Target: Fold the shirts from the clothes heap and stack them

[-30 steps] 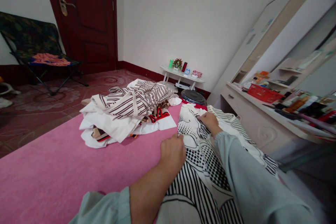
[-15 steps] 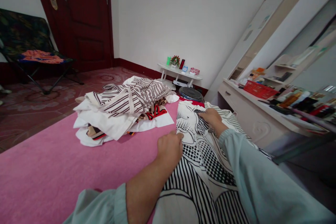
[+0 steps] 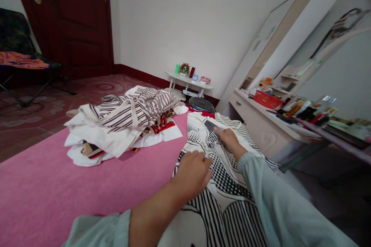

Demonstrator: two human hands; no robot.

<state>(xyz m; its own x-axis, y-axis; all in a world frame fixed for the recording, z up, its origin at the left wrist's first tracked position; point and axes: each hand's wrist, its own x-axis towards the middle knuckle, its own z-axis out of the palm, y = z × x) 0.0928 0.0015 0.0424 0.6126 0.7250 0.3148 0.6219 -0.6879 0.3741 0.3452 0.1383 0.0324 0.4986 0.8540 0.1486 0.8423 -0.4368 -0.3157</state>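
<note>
A white garment with black stripes and dots (image 3: 226, 173) lies lengthwise in front of me on the pink bed cover (image 3: 139, 173). My left hand (image 3: 193, 170) is over the garment's left part, its fingers loosely bent and apart, with no cloth visibly gripped. Farther up, my right hand (image 3: 228, 141) pinches a dotted part of the same garment near its far end. A white garment with thin stripes (image 3: 236, 125) shows beyond my right hand, partly covered.
Left of the garment is a pile of striped and white clothes (image 3: 127, 119). On the right stands a dresser (image 3: 261, 123) bearing bottles and a red basket (image 3: 267, 99). A small white shelf table (image 3: 188, 79) is by the wall, and a folding chair (image 3: 26, 65) is far left.
My left hand has let go of the garment's left edge and shifted right over the cloth. That edge now spreads farther left. My right hand keeps its pinch. The view has turned slightly right.
</note>
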